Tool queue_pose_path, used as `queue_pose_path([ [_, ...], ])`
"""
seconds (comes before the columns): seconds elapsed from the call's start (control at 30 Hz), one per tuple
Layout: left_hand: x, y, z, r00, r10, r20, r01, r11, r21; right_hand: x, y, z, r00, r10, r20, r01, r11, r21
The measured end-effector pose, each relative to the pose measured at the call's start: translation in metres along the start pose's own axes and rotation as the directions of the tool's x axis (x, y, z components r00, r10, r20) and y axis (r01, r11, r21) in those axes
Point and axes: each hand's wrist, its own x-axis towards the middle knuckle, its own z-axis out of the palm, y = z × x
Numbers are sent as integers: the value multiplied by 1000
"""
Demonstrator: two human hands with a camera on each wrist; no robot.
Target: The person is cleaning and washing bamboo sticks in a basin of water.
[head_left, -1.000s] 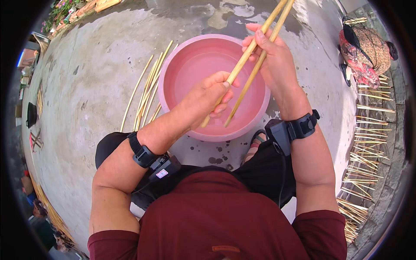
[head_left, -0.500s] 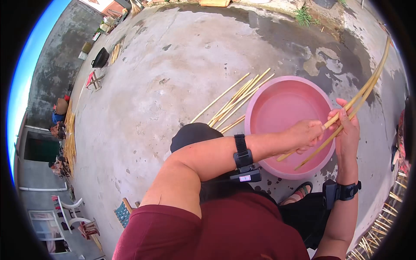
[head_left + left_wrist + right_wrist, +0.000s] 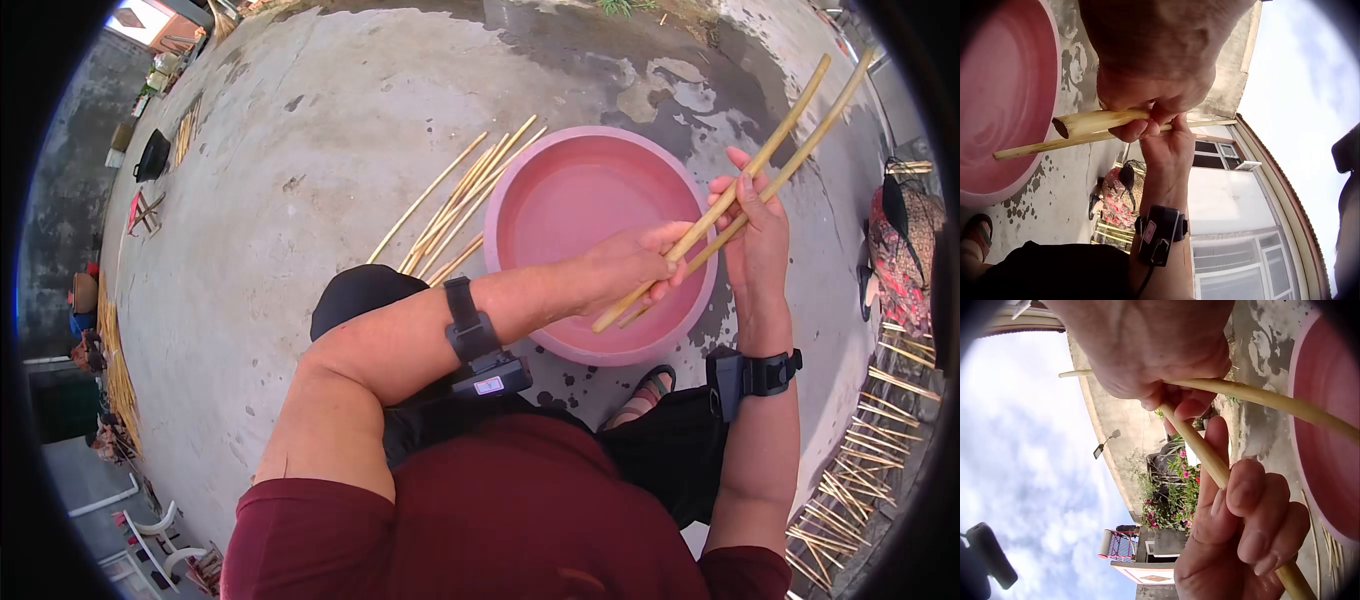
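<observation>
The basin stands on the ground before the person. Two held sticks slant from above its near right part outward beyond its right rim. The left hand is over the basin, near their lower ends; the right hand is farther along them, to the right of the rim. Loose sticks lie on the ground just left of the basin, beyond the left knee. The right foot is just on the basin's near side. Far left, a tub lies beyond a stool; along the right edge runs a row of sticks.
</observation>
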Motion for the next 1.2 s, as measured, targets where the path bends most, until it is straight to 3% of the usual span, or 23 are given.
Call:
queue_pose_path([
  [0.07,2,-4,-6,997,-29,-77,25,998,-50,0,3,2,999,35,-6,-35,999,11],
  [0.2,2,15,-10,933,-287,-220,292,956,-8,-3,4,8,993,119,-5,-119,993,5],
  [0.3,4,7,-22,913,-252,-319,314,936,158,0,-2,3,986,167,-3,-166,981,99],
  [0.43,12,-38,-20,956,-9,-292,79,970,229,10,0,-17,990,138,-12,-129,950,283],
  [0.53,-3,-33,-5,961,-257,-99,251,966,-65,17,3,-27,998,45,-37,-31,948,316],
  [0.63,-4,-36,-18,970,-217,110,236,948,-213,16,4,-27,999,11,-46,6,933,359],
  [0.73,-8,-36,-18,992,-95,77,112,962,-247,-2,-4,-7,985,8,-171,23,984,177],
  [0.83,-5,-29,-14,994,2,-109,-33,959,-282,-32,15,5,985,162,-52,-165,985,-55],
  [0.93,-5,-26,-11,992,3,-127,-41,954,-298,-52,23,17,996,90,-3,-90,990,-105],
  [1.2,-1,-36,2,999,-39,5,38,926,-375,-50,15,-11,979,190,70,-181,976,-121],
])
